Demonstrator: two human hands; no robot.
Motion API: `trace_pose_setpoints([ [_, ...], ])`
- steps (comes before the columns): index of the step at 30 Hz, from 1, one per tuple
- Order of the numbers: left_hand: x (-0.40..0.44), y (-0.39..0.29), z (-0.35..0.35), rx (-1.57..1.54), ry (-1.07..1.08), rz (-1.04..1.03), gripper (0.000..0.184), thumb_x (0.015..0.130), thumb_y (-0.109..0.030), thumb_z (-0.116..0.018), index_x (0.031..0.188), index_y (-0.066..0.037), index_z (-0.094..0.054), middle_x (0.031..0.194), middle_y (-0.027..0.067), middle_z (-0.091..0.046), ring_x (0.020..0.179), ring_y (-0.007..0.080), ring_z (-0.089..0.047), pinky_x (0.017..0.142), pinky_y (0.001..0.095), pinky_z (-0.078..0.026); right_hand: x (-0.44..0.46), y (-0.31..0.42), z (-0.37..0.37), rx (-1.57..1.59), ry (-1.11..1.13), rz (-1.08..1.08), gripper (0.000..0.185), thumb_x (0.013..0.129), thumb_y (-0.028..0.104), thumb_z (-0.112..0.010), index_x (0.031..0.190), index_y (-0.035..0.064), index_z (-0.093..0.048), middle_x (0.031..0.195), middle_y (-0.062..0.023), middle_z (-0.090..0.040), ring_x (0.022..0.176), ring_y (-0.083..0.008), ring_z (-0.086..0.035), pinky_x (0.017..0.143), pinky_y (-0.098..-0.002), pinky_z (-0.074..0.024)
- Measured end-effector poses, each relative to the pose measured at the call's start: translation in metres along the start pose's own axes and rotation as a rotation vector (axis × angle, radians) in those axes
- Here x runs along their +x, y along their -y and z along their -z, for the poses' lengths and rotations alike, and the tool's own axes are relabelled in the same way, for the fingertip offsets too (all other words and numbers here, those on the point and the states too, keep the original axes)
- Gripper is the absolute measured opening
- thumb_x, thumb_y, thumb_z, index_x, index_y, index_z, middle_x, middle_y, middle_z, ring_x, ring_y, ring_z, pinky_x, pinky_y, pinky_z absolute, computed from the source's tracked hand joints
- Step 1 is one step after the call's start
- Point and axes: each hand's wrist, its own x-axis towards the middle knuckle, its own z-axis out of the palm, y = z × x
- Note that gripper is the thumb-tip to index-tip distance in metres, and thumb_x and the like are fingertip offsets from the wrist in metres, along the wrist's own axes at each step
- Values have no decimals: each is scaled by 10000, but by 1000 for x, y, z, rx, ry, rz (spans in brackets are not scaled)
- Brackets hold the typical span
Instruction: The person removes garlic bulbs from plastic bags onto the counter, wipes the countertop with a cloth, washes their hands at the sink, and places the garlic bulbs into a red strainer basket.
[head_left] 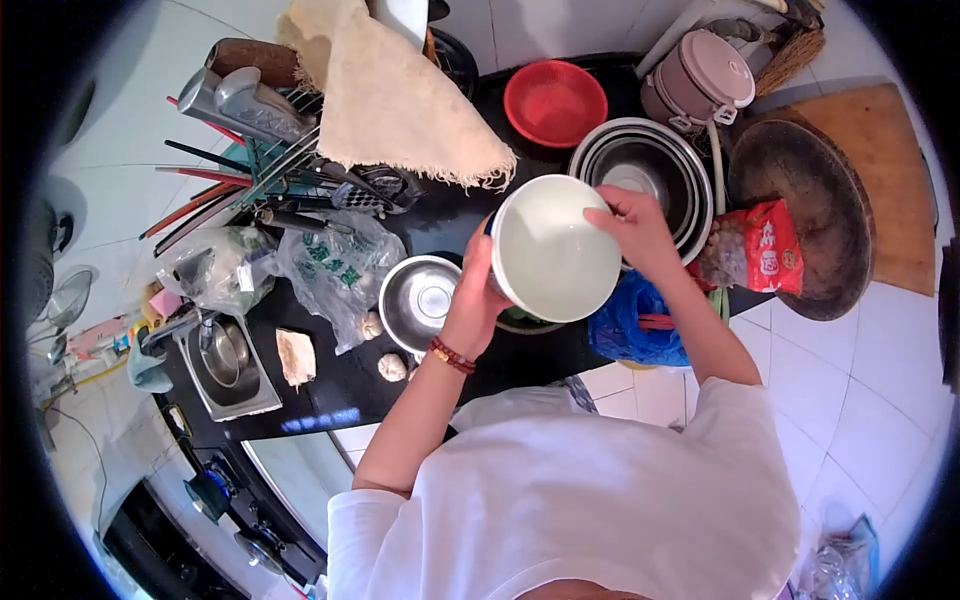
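A large white bowl (555, 255) is held up over the counter, tilted so its pale inside faces me. My left hand (474, 305), with a beaded bracelet on the wrist, is closed around the bowl's left side. On the right, my right hand (635, 230) grips the rim, its fingers reaching over the edge. Below the bowl and to its left stands a small steel basin (421, 297). Nested steel basins (690, 165) are behind my right hand, and a blue plastic bag (630, 325) lies under my right forearm.
A red basket (556, 100) stands at the back beside a cloth (385, 120). Left are chopsticks (200, 190), plastic bags (335, 260), garlic (391, 367) and a sink (255, 395). Right are a red packet (765, 250), a dark wok (815, 160) and a pink pot (705, 75).
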Motion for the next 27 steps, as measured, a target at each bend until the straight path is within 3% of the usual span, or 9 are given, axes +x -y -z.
trace_pose_setpoints([
  [1, -2, 3, 6, -54, -14, 34, 564, 997, -510, -363, 1413, -131, -403, 1354, 43, -510, 1213, 177, -512, 999, 378, -432, -6, 1, -5, 33, 23, -15, 224, 862, 95, -620, 1068, 17, -658, 796, -73, -672, 723, -87, -606, 646, -268, -485],
  [4, -9, 15, 19, 26, -156, -64, 546, 996, -511, -360, 1357, -116, -468, 1286, 39, -564, 1176, 180, -543, 1006, 368, -425, -20, 24, -13, -52, 58, 3, 229, 905, 74, -589, 1115, -6, -631, 867, -16, -652, 812, -70, -575, 736, -233, -465],
  [8, -29, 20, 34, -133, -24, -112, 519, 1007, -407, -406, 1427, -104, -362, 1385, 56, -469, 1261, 168, -471, 1039, 347, -396, -25, 36, -23, -88, 92, 122, 254, 910, 63, -566, 1150, -1, -619, 1002, -80, -642, 903, -146, -612, 817, -266, -478],
  [13, -43, 22, 50, -35, -52, -57, 558, 988, -428, -438, 1429, -93, -364, 1412, 66, -454, 1257, 173, -477, 1039, 347, -390, -23, 45, -33, -254, 102, 338, 295, 878, 42, -563, 1163, 38, -637, 1133, -137, -567, 1033, -276, -609, 861, -329, -488],
  [15, -44, 25, 63, -153, -31, 58, 568, 987, -436, -440, 1430, -88, -364, 1418, 65, -450, 1258, 175, -477, 1033, 346, -394, -23, 54, -36, -219, 136, 348, 302, 875, 31, -574, 1169, 44, -638, 1101, -131, -563, 1025, -269, -608, 863, -330, -490],
  [19, -55, 31, 60, -301, 21, 15, 570, 984, -475, -432, 1403, -90, -414, 1358, 46, -519, 1207, 168, -523, 1027, 355, -397, -22, 63, -45, -197, 155, 488, 305, 872, 13, -590, 1170, 52, -644, 1039, -112, -555, 967, -254, -600, 841, -321, -487],
  [25, -58, 33, 70, -143, -101, -8, 595, 979, -482, -439, 1415, -80, -391, 1343, 64, -531, 1217, 188, -524, 1007, 366, -424, -22, 68, -40, -189, 156, 430, 289, 867, 42, -605, 1151, 54, -661, 985, -84, -562, 875, -200, -571, 758, -277, -455],
  [27, -59, 30, 77, -166, -157, -69, 598, 970, -481, -452, 1401, -69, -408, 1345, 81, -531, 1223, 200, -521, 1001, 373, -434, -19, 61, -30, -172, 55, 412, 258, 879, 67, -607, 1129, 41, -664, 957, -72, -572, 890, -166, -567, 763, -265, -452],
])
